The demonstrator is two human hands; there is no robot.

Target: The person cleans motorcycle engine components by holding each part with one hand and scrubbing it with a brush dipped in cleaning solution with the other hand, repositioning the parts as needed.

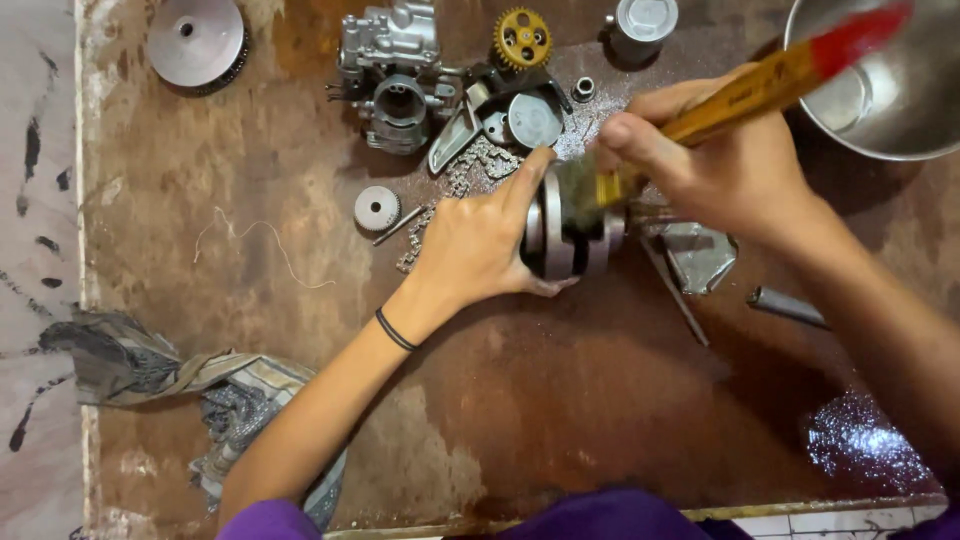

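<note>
Workboard (560,400): brown, rust-stained and oily; wet sheen at the near right corner; carries every part below.

Steel bowl (900,90): far right corner, partly cut off by the frame edge; contents not readable.

Rag (150,375): grey, crumpled, at the near left edge of the board; well apart from the work.

Engine casting (395,75): grey cylinder-head-like block at the far centre; beside it a gold sprocket (522,38) and a small round cap (643,22).

Round disc (195,42): far left corner; lying flat.

Crank assembly (570,235): twin steel wheels standing on edge at the middle of the board; steadied from the left, brushed from above.

Left hand (480,245): clasped against the crank's left wheel, index finger laid over the top; black band at the wrist.

Right hand (720,165): closed round a brush (770,85) with yellow wooden handle and red end; bristles blurred, down between the wheels.

Chain (455,195): loose links just behind the left hand; small toothed gear (376,208) near it.

Step in hand, judged: scrubbing grime from the gap between the crank wheels.

Next move, judged: calls for turning the crank under a firm left grip to bring an unbrushed stretch upward; bristles kept in the gap.
</note>
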